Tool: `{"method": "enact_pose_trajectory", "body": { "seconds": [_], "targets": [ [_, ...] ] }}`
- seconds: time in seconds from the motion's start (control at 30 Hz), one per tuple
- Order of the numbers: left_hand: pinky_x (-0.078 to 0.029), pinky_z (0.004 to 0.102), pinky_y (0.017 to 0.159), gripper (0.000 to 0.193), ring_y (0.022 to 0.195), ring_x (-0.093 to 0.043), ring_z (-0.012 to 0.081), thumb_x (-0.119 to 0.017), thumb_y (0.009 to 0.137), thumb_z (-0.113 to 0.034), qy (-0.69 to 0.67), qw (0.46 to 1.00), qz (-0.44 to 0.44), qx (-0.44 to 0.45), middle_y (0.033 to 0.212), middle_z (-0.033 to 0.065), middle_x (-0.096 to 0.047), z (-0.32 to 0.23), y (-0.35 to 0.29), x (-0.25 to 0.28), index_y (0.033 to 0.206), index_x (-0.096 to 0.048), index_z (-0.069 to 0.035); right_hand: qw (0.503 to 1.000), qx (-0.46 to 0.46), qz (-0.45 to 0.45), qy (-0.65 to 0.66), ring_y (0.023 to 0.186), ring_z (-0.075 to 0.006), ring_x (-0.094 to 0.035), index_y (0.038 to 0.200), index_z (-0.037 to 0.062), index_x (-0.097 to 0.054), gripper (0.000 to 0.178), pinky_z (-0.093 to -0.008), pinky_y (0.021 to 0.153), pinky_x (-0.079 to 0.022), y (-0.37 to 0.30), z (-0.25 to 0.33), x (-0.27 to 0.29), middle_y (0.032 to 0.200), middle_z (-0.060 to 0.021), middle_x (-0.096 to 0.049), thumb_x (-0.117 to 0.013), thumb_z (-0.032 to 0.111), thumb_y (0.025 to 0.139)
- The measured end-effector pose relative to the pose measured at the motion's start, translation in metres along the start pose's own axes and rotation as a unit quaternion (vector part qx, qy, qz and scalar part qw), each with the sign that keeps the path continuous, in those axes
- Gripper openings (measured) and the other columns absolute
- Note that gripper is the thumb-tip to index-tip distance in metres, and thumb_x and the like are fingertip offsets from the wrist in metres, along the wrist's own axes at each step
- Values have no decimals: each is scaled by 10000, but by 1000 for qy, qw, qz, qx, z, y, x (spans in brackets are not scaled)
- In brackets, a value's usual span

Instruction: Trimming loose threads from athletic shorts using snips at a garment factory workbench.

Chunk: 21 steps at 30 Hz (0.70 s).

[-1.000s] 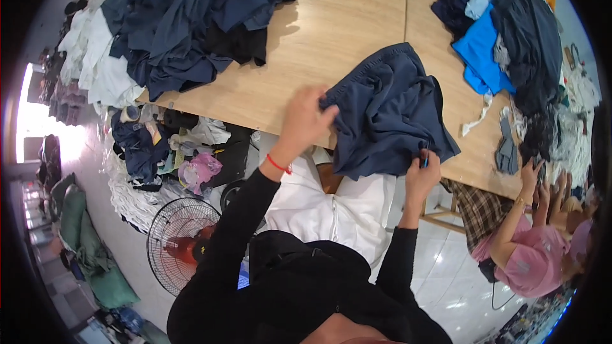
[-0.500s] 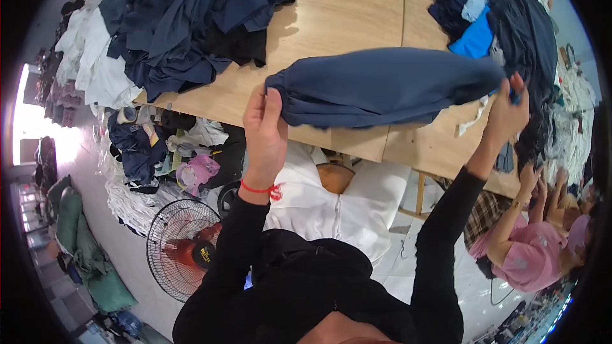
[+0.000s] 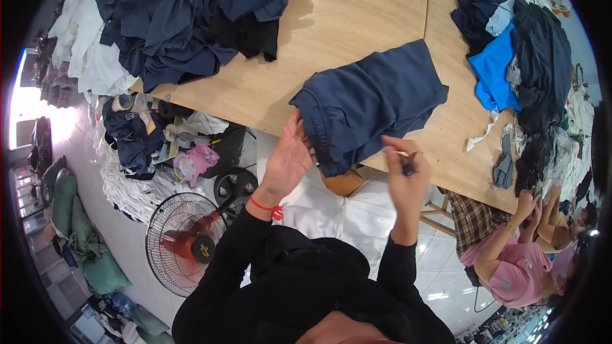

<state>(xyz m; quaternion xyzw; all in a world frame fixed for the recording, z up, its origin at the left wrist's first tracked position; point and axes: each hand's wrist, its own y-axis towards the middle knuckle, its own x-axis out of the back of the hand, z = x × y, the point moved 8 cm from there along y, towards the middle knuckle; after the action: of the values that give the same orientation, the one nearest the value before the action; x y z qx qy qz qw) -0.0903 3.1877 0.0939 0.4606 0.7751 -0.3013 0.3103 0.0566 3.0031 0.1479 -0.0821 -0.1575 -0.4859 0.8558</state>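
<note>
A dark navy garment (image 3: 376, 95) with a gathered elastic waistband lies bunched on the wooden table (image 3: 357, 13), its waistband end hanging past the near edge. My left hand (image 3: 287, 159), a red string bracelet at its wrist, holds that waistband, with some fingers tucked behind the cloth. Just off the garment's near right side is my right hand (image 3: 408, 181). Its fingers curl around a small dark tool (image 3: 407, 164), too little of which shows to name it.
At the far left rises a heap of navy garments (image 3: 185, 19). More dark and blue clothes (image 3: 497, 67) lie on the right. A standing fan (image 3: 185, 245) is beside my left arm. Near the right table edge sits a person in a pink shirt (image 3: 510, 267).
The garment, stretched out between both hands before, now rests folded up on the table. My right hand let go of its far end and came back left and nearer. My left hand moved slightly right and nearer.
</note>
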Motion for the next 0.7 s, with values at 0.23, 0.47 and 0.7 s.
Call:
{"method": "enact_pose_trajectory", "body": {
  "seconds": [0.23,0.47,0.7],
  "targets": [
    [-425,479,1198,897,1463,-464,231,-463,1081,-663,9,980,176,96,1595,107,-414,26,-5,-63,1718,-144,-118,977,173,-41,-119,722,-217,-695,1160,14,-749,332,-297,657,-509,2,59,-30,916,-128,-729,-863,58,850],
    [-536,390,968,503,1260,-554,262,-807,906,-86,480,876,-38,-20,1419,169,-492,24,31,5,1361,-607,-3,924,-220,-26,312,636,-79,-522,1114,8,-705,164,-252,594,-406,-23,-41,25,781,49,-617,-693,165,1065],
    [-475,484,1027,590,1191,-554,429,-777,850,-21,622,701,-183,-297,1243,226,-571,21,58,2,1383,-537,65,866,-195,-42,458,1080,-200,-735,1245,12,-648,218,-363,978,-583,-23,-39,47,1195,-104,-741,-633,161,1085]
  ]
}}
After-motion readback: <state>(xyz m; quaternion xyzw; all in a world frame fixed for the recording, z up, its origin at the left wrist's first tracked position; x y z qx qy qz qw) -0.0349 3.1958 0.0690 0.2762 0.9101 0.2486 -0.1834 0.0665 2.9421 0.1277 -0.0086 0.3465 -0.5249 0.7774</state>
